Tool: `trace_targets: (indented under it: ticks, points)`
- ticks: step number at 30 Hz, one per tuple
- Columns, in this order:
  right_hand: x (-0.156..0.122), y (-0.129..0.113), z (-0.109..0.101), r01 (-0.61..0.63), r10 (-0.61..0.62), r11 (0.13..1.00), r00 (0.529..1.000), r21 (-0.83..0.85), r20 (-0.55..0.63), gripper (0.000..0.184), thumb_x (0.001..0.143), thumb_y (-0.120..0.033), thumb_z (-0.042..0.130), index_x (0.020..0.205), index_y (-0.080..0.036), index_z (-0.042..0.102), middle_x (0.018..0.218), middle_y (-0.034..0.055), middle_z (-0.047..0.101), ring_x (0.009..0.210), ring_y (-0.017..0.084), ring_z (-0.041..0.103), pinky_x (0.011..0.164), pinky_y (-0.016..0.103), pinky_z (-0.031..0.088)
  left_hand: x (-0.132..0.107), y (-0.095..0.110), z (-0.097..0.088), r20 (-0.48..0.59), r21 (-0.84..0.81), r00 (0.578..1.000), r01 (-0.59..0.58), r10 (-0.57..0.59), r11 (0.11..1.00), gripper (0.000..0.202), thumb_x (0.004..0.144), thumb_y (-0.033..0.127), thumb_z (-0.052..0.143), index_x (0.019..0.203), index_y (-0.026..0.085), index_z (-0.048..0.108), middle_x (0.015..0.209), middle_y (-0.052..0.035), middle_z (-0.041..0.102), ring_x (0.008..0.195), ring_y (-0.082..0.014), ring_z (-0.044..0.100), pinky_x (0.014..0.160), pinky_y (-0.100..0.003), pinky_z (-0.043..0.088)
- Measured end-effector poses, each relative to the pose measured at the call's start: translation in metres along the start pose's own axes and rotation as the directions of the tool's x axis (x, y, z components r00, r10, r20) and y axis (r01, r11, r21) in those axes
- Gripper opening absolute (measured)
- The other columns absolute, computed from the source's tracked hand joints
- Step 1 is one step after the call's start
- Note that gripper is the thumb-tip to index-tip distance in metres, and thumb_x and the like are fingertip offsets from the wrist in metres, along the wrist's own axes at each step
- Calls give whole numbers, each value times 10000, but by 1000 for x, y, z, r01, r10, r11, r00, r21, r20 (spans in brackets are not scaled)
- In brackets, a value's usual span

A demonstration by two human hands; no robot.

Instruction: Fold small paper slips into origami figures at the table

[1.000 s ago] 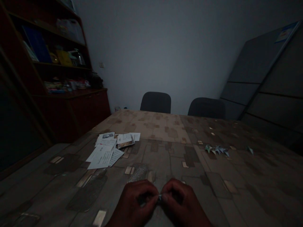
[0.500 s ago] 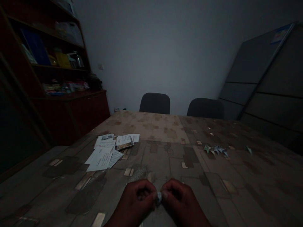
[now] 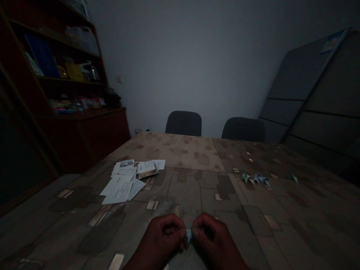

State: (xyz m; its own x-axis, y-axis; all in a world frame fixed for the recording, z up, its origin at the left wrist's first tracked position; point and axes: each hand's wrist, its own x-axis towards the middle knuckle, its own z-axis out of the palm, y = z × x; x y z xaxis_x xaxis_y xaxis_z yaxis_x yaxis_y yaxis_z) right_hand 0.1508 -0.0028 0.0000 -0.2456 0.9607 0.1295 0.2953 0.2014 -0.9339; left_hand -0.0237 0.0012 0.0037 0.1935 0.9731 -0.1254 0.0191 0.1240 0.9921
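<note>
A small folded piece of pale paper (image 3: 188,237) is pinched between my two hands near the front of the table. My left hand (image 3: 165,238) grips its left side between thumb and forefinger, the other fingers curled in. On its right side my right hand (image 3: 212,238) pinches it the same way. The paper narrows to a point at the bottom; its finer folds are too dark to make out. Several small folded paper pieces (image 3: 255,179) stand in a cluster at the right, and one more folded paper piece (image 3: 293,178) sits apart farther right.
Printed cards and paper sheets (image 3: 120,185) lie in a loose pile on the left of the patterned tablecloth (image 3: 197,191). Two dark chairs (image 3: 184,123) stand behind the far edge. A wooden shelf cabinet (image 3: 104,127) is at the left, a grey panelled cabinet (image 3: 289,82) at the right.
The folded paper has turned slightly between my fingers, and more of its pointed face shows now. Both hands stay in nearly the same place, still pinching it.
</note>
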Motion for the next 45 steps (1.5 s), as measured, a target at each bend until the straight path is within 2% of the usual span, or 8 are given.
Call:
trace_targets:
  ticks: [7, 16, 23, 28, 32, 37, 41, 45]
  points:
    - [-1, 3, -1, -1, 1, 1000, 1000, -20, 27, 150, 837, -241, 532, 754, -168, 632, 705, 8, 597, 710, 181, 561, 650, 259, 410, -1, -4, 0, -84, 186, 992, -74, 91, 980, 120, 669, 240, 624, 583, 157, 632, 519, 21, 574, 504, -132, 493, 497, -234, 344]
    - [-3, 2, 4, 39, -37, 994, 999, -98, 17, 98, 766, -125, 534, 735, -168, 617, 662, -17, 566, 642, 145, 534, 586, 232, 377, -5, -6, 2, -92, 388, 963, -201, 255, 899, 110, 660, 166, 580, 566, 165, 637, 545, 0, 609, 537, -161, 561, 523, -242, 393]
    - [-2, 8, 7, 70, -73, 977, 997, -202, -7, 156, 706, -42, 495, 669, -182, 553, 611, -45, 504, 579, 122, 501, 535, 216, 341, 1, -15, 3, -39, 224, 998, -31, 41, 974, 87, 653, 214, 572, 580, 174, 596, 493, 28, 559, 491, -143, 506, 484, -231, 339]
    - [-1, 11, 6, 161, -179, 931, 983, -328, -25, 154, 725, -41, 525, 683, -188, 540, 644, -27, 525, 601, 136, 517, 556, 224, 363, -2, -9, -3, 27, 272, 979, -200, 200, 941, 141, 737, 264, 639, 654, 153, 662, 601, 18, 560, 585, -148, 501, 546, -236, 354]
    - [-2, 6, 5, 233, -239, 907, 971, -351, 26, 162, 724, -28, 534, 690, -185, 556, 664, -17, 546, 620, 140, 533, 577, 228, 368, -2, -7, -5, 35, 340, 979, -199, 199, 919, 101, 699, 177, 611, 615, 152, 662, 606, 2, 581, 590, -158, 521, 547, -239, 362]
    - [-3, 6, 7, 161, -161, 947, 987, -279, 21, 140, 714, -54, 522, 676, -187, 545, 640, -29, 519, 599, 132, 509, 554, 225, 348, -3, -5, -4, 57, 321, 971, -240, 234, 916, 143, 701, 219, 611, 582, 155, 657, 583, -6, 588, 584, -161, 538, 555, -248, 371]
    - [1, 11, 7, 17, -16, 995, 1000, -93, 12, 89, 724, -133, 517, 655, -189, 525, 598, -44, 488, 585, 129, 491, 550, 223, 356, 0, -4, -2, 72, 86, 996, -66, 60, 994, 180, 673, 327, 646, 605, 161, 623, 508, 28, 540, 485, -132, 495, 501, -240, 366]
    - [4, 12, 8, -64, 65, 998, 998, 24, -14, 82, 697, -183, 528, 624, -203, 495, 580, -53, 449, 579, 127, 456, 549, 224, 351, 3, -7, -2, 83, 0, 992, 92, -92, 996, 158, 604, 302, 672, 630, 153, 625, 466, 28, 571, 443, -123, 506, 480, -233, 357]
